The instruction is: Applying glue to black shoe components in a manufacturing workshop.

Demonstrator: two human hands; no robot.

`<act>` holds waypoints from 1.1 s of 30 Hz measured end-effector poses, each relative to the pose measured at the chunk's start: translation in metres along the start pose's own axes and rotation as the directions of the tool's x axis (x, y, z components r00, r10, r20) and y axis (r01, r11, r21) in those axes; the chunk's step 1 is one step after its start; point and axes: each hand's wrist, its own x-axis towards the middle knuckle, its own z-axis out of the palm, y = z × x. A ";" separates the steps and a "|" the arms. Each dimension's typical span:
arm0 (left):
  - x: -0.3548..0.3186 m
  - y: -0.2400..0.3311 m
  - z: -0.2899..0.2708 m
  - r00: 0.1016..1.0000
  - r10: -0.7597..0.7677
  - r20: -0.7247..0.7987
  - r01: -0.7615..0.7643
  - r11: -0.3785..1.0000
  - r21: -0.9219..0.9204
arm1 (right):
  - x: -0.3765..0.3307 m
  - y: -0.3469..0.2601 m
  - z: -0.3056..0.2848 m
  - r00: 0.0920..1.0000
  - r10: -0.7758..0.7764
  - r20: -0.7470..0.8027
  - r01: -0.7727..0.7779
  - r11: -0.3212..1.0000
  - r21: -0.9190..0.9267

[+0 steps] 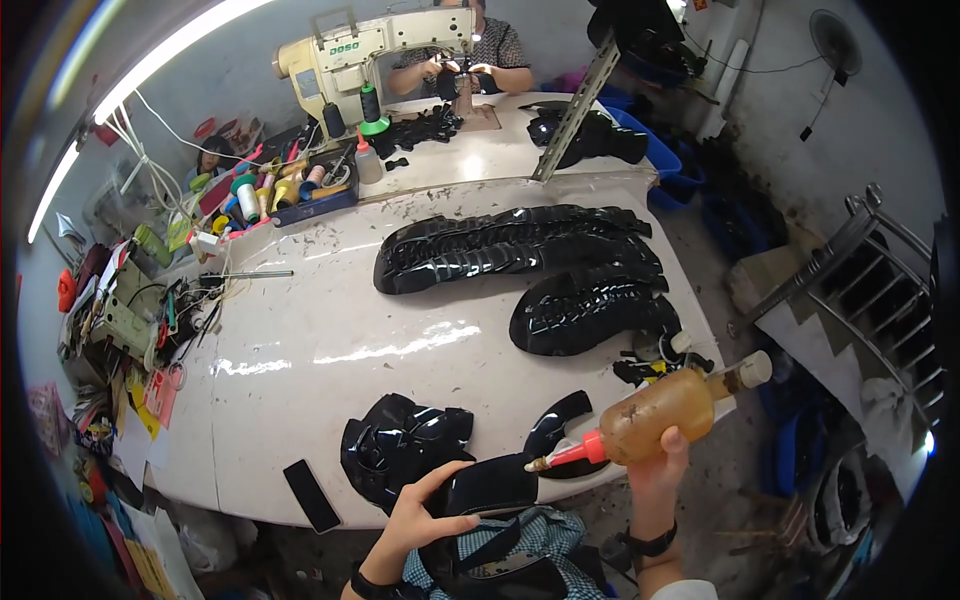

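Observation:
My right hand (659, 468) is wrapped round a squeeze bottle (655, 412) of amber liquid, tipped so that its red nozzle points down to the left. The whitish tip is at the right end of a flat black piece (495, 484), by the table's near edge. At this piece's left end, my left hand (430, 512) grips it between thumb and forefinger. A curved black glossy piece (556, 424) lies just beyond the nozzle, partly hidden by it. Left of the flat piece sits a heap of glossy black pieces (400, 448). Blue checked cloth (545, 540) shows below my hands.
Long stacks of black glossy pieces (510, 245) lie across the far right of the table (290, 400). A phone (311, 495) rests at the near left edge. Thread spools fill a tray (318, 203). Across the table a person works at a sewing machine (385, 40). A metal post (577, 110) rises there.

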 end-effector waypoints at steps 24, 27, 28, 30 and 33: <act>-0.005 0.007 -0.002 1.000 0.006 -0.019 -0.006 1.000 -0.026 | -0.007 0.000 0.007 0.991 -0.124 0.053 0.131 0.980 -0.151; -0.003 0.006 -0.002 0.999 0.047 -0.016 -0.048 0.999 -0.014 | -0.012 -0.001 -0.001 0.992 -0.097 0.086 0.107 0.987 -0.117; -0.003 0.006 -0.003 0.999 0.049 -0.017 -0.049 0.999 -0.014 | -0.014 -0.001 -0.003 0.992 -0.096 0.087 0.106 0.988 -0.116; -0.004 0.006 -0.004 0.999 0.050 -0.021 -0.050 0.999 -0.006 | -0.018 -0.001 -0.005 0.991 -0.076 0.112 0.089 0.989 -0.120; -0.002 0.007 -0.004 0.999 0.049 -0.021 -0.049 0.999 -0.001 | -0.022 -0.003 -0.008 0.988 -0.049 0.146 0.068 0.989 -0.130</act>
